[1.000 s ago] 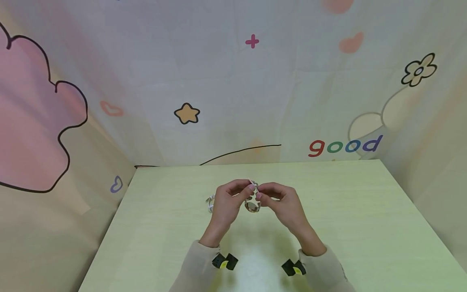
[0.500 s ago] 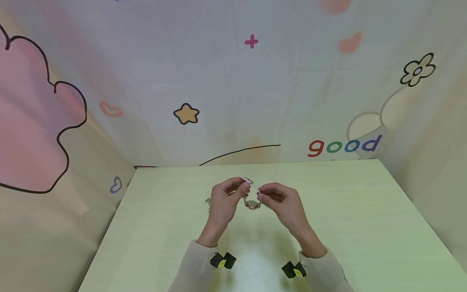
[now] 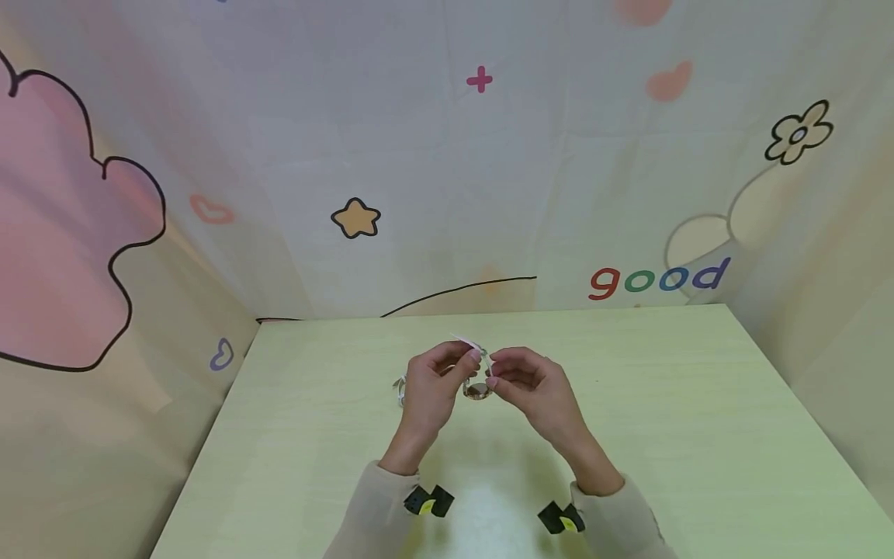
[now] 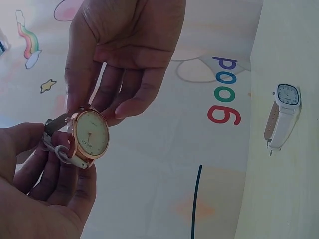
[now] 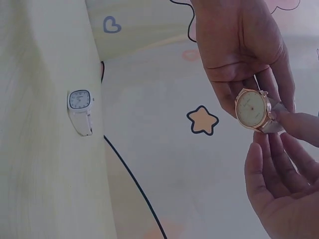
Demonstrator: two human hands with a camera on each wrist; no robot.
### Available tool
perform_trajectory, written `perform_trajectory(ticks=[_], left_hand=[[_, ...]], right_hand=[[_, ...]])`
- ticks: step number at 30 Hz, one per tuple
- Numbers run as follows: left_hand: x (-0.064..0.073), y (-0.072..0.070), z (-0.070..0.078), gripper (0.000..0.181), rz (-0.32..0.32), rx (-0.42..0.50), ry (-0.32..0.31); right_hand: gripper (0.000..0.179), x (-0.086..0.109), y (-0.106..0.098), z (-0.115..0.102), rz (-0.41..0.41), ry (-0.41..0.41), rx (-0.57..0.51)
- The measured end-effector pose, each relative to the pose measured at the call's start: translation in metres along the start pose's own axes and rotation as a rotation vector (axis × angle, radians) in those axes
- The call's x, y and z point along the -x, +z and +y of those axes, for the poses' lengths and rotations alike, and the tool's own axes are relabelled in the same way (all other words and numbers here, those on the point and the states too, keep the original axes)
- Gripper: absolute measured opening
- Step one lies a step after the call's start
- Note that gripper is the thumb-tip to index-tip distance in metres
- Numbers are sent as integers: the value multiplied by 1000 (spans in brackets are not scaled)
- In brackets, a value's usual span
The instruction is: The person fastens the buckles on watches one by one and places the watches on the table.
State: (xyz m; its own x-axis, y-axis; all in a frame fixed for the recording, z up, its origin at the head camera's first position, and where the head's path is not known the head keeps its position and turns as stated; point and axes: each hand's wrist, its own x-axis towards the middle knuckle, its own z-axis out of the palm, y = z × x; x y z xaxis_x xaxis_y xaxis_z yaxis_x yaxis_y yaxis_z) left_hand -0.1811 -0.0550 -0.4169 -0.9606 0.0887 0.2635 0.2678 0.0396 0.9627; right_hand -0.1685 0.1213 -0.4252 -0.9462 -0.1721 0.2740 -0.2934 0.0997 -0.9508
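A wristwatch with a rose-gold case and pale round dial (image 4: 90,133) is held up above the table between both hands. My left hand (image 3: 429,388) pinches its white strap near the buckle with thumb and forefinger. My right hand (image 3: 541,388) pinches the other side of the strap, thumb and forefinger close to the left fingertips. In the head view a thin strap end (image 3: 462,339) pokes up beyond the left fingers, and the case (image 3: 478,390) hangs below the fingertips. The right wrist view shows the dial (image 5: 250,108) facing the camera, with the strap partly hidden by fingers.
A second watch, white with a rounded-square face (image 4: 288,94), stands on the table (image 3: 670,419) just left of my left hand, which partly hides it in the head view. A printed cloth backdrop (image 3: 433,155) rises behind the table and at both sides.
The hands drew slightly apart, then the right hand came back left toward the left one. The strap end now sticks out up and left past the left fingers; the case shifted slightly left.
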Motion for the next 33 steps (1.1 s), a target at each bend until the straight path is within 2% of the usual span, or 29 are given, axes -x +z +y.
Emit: perform_trajectory(ticks=[7, 16, 24, 33], left_hand=[[2, 0, 1, 18, -28, 1, -12], [3, 1, 0, 17, -22, 6, -14], [3, 0, 1, 20, -15, 58, -3], [3, 1, -2, 21, -11, 40, -11]], right_hand=[[20, 1, 1, -2, 29, -62, 14], [20, 1, 3, -4, 40, -39, 50], [19, 2, 3, -1, 22, -51, 92], [16, 1, 5, -1, 65, -61, 86]])
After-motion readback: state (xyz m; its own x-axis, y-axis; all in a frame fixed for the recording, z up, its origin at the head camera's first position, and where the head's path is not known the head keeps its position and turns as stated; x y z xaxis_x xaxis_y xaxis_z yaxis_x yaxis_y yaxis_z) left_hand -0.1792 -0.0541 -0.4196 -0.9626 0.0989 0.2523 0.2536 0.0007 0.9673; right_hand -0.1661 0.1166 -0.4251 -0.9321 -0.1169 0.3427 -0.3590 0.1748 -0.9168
